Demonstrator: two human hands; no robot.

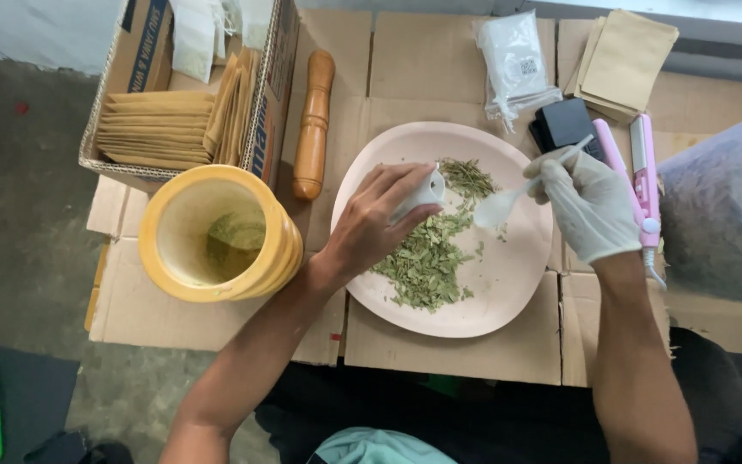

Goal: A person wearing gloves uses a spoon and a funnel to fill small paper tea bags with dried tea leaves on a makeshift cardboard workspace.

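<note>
A pale pink plate lies on flattened cardboard and carries a heap of dried green leaves. My left hand, bare, hovers over the plate and pinches a small white pouch at its mouth. My right hand wears a white glove and holds a clear plastic spoon, its bowl over the plate just right of the pouch.
A yellow wooden mortar with green powder stands left of the plate, a wooden pestle behind it. A cardboard box holds tan envelopes. A pink sealer, a black box, a white packet and a leaf bag sit right.
</note>
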